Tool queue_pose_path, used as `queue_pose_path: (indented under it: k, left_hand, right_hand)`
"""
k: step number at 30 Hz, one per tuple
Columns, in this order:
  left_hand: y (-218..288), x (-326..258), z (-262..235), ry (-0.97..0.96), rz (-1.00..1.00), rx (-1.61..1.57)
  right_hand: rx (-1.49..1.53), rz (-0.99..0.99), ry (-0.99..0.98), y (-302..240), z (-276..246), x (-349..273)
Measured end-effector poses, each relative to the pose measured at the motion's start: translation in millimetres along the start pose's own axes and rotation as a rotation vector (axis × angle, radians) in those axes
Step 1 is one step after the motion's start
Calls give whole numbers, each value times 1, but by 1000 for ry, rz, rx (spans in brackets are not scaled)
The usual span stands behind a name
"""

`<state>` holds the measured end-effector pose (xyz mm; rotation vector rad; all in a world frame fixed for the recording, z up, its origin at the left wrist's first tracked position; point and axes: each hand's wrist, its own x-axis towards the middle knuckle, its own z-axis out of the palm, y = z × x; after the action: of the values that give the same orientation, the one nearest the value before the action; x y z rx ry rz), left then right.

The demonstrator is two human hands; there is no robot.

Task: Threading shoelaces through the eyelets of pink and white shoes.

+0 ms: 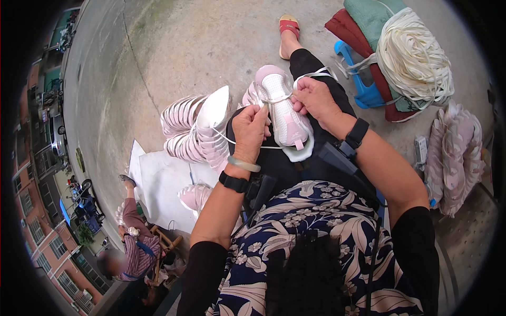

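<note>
A pink and white shoe upper (291, 126) lies across my lap, with a white tongue or lining piece (299, 152) under its near end. A white shoelace (279, 99) crosses the upper near its far end. My left hand (250, 129) pinches the lace at the upper's left side, and a long tail of it trails down past my wrist. On the right side, my right hand (315, 100) is closed on the lace with thumb and fingertips. Part of another pink piece (252, 95) shows just beyond my left hand.
Rows of nested pink and white uppers (184, 129) stand left, by a white sheet (158, 184). At right, a bundle of white laces (414, 58) rests on folded cloths over a blue stool (366, 95); more uppers (456, 152) are piled below. A person (139, 253) sits at lower left.
</note>
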<state>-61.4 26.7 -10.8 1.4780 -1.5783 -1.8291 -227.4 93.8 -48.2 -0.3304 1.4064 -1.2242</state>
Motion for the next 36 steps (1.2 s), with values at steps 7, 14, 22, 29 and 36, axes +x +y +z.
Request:
queue_pose_path:
  k: [7,14,22,29,36]
  left_hand:
    - [-1,2,-5,-7,-97,-292]
    - [-3,5,-6,-42,-66,-231]
    - [-11,4,-5,-30,-13,53]
    - [-13,12,3,65,-1,149]
    - [-37,30,8,123,288,458]
  right_hand:
    - [-410,-216,80,13,4,10]
    - [-679,-439,215,21,13,14]
    - [-791,-463,68,9,1,-4]
    - [-1127,-412,-20,-13,-1,-11]
    - [-1229,-627,26,3,-6,-8]
